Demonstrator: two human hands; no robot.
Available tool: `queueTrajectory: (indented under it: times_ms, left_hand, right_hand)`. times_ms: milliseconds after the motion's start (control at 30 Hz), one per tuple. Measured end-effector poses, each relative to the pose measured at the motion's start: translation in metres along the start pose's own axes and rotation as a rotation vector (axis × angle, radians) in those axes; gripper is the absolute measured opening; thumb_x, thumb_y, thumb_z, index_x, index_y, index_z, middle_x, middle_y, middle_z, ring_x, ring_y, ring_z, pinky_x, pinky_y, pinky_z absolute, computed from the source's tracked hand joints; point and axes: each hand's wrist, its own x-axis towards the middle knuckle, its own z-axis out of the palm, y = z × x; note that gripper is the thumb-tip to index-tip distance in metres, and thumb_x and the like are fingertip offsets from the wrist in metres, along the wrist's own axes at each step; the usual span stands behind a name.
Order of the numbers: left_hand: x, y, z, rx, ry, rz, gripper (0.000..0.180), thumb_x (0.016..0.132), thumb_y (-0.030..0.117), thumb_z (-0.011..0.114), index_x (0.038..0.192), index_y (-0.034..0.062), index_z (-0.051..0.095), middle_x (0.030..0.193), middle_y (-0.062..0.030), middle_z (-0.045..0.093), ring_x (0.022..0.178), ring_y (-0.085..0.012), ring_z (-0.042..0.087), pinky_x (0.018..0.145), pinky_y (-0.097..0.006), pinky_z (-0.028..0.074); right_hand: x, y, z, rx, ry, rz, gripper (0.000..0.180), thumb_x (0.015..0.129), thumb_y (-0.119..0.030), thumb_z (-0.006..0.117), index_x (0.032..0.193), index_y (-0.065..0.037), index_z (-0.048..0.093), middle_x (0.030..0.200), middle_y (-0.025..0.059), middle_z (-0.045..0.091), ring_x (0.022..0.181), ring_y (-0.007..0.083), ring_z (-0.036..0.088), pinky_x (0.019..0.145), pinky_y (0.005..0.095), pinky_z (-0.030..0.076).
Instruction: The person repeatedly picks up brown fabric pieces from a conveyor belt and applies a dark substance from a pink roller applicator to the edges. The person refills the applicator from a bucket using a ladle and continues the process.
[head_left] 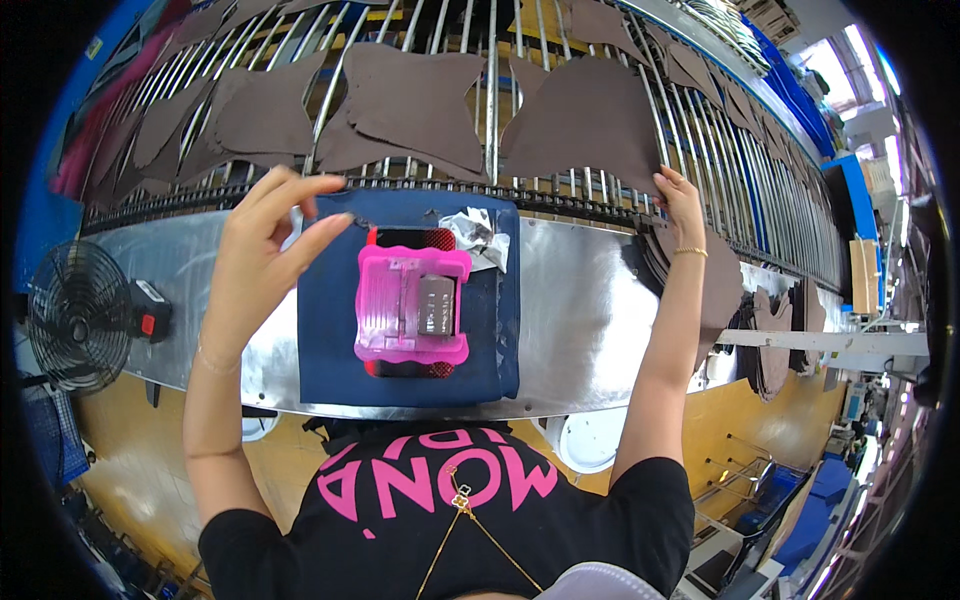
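Note:
My right hand (pixel 683 205) pinches the lower right corner of a large dark brown cut piece (pixel 585 120). This piece looks like leather or cloth and lies flat over the metal rods. My left hand (pixel 272 228) is raised beside the navy mat (pixel 330 350), thumb and fingers apart, with nothing in it. On the mat stands a pink plastic holder (pixel 385 300) with a dark shiny block (pixel 436 305) inside. Crumpled silver foil (pixel 478 240) lies by the holder's upper right corner. Below my right hand, a stack of brown pieces (pixel 715 285) hangs over the table.
A rack of metal rods (pixel 492 90) with a chain (pixel 400 184) along its near side carries more brown pieces (pixel 410 100). A black fan (pixel 80 315) stands at the left end of the metal table (pixel 575 330). Farther right, brown pieces (pixel 768 340) hang near a pale bar (pixel 830 342).

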Motion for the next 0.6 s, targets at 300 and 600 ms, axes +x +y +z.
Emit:
queueTrajectory:
  times_ms: [300, 600]
  left_hand:
    - [-0.02, -0.029, -0.006, -0.095, 0.116, -0.084, 0.026, 0.082, 0.005, 0.069, 0.107, 0.0037, 0.065, 0.077, 0.0028, 0.045, 0.059, -0.0031, 0.033, 0.05, -0.019, 0.026]
    - [-0.003, -0.039, 0.018, -0.21, 0.059, -0.022, 0.024, 0.089, 0.005, 0.059, 0.113, 0.0049, 0.063, 0.081, 0.0035, 0.045, 0.063, -0.0043, 0.036, 0.054, -0.02, 0.028]
  right_hand:
    - [-0.02, 0.009, -0.005, -0.636, 0.393, -0.211, 0.04, 0.084, -0.043, 0.064, 0.111, -0.014, 0.068, 0.104, 0.0071, 0.069, 0.097, 0.0221, 0.065, 0.086, 0.035, 0.048]
    - [-0.189, 0.099, -0.119, -1.061, 0.834, 0.511, 0.062, 0.072, -0.055, 0.072, 0.111, -0.007, 0.067, 0.109, 0.021, 0.063, 0.103, 0.0365, 0.06, 0.087, 0.0448, 0.048]
